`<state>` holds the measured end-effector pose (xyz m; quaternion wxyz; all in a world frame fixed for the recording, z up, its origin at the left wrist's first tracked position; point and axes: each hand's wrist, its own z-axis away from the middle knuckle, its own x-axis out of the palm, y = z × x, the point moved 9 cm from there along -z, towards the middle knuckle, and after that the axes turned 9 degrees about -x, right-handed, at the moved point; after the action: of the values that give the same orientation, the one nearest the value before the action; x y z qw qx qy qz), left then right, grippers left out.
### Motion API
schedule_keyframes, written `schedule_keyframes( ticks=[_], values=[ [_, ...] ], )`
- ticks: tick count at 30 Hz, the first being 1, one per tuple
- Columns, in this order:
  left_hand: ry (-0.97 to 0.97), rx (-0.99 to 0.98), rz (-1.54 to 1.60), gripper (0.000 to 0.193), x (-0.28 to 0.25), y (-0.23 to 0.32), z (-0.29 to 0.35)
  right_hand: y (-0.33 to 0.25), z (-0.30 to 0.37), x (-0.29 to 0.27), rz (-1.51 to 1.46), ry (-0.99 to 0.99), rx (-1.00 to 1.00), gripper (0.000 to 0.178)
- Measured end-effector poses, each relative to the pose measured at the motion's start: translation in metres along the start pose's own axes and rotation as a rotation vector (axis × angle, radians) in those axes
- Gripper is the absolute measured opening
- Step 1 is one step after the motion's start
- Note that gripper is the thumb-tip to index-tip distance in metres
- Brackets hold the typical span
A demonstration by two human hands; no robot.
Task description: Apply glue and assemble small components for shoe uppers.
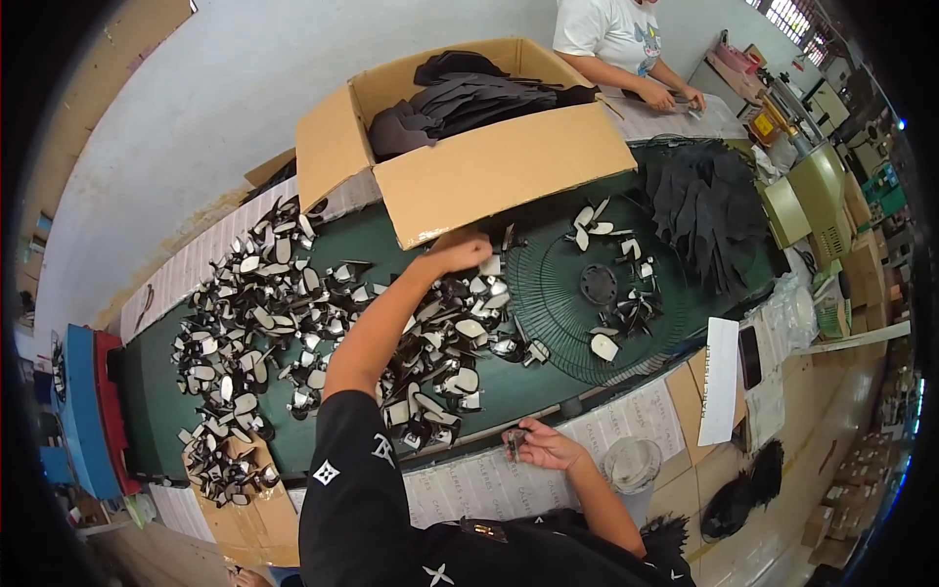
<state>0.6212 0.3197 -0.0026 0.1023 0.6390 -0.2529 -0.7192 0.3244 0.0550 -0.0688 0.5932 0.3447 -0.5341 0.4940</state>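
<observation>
My left hand (465, 250) reaches over the far part of the green table, fingers curled, just in front of a cardboard box. A small piece with a pale pad (491, 265) shows right at its fingertips; whether it is gripped is hard to see. Close to my body, my right hand (550, 446) is closed on a small dark piece (514, 442), pinched between thumb and fingers. A large heap of small black pieces with off-white oval pads and shiny metal parts (259, 318) covers the table's left and middle. More such pieces lie on a round black wire grille (548, 338) to the right.
The open cardboard box (504, 161) holds black flat sheets (460, 103). Dark sheets (704, 210) are stacked at the right. A clear round tub (632, 464) stands by my right forearm, near a phone (749, 356). Across the table, another person's hands (675, 98) work.
</observation>
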Motion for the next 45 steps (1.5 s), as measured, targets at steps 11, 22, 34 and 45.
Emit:
schedule_keyframes(
  ticks=[11, 22, 34, 45],
  values=[
    [-0.107, -0.205, 0.886, 0.034, 0.023, 0.02, 0.051, -0.007, 0.009, -0.007, 0.026, 0.034, -0.043, 0.029],
    [1.001, -0.542, -0.288, 0.058, -0.046, -0.09, 0.031, 0.0, -0.002, 0.006, 0.029, -0.007, -0.019, 0.031],
    [1.001, -0.441, -0.232, 0.046, -0.048, -0.061, -0.002, 0.007, -0.005, 0.014, 0.039, -0.043, 0.024, 0.033],
    [0.623, 0.182, -0.121, 0.045, -0.014, -0.005, -0.006, 0.008, -0.009, 0.018, 0.016, -0.073, 0.059, 0.03]
  ],
)
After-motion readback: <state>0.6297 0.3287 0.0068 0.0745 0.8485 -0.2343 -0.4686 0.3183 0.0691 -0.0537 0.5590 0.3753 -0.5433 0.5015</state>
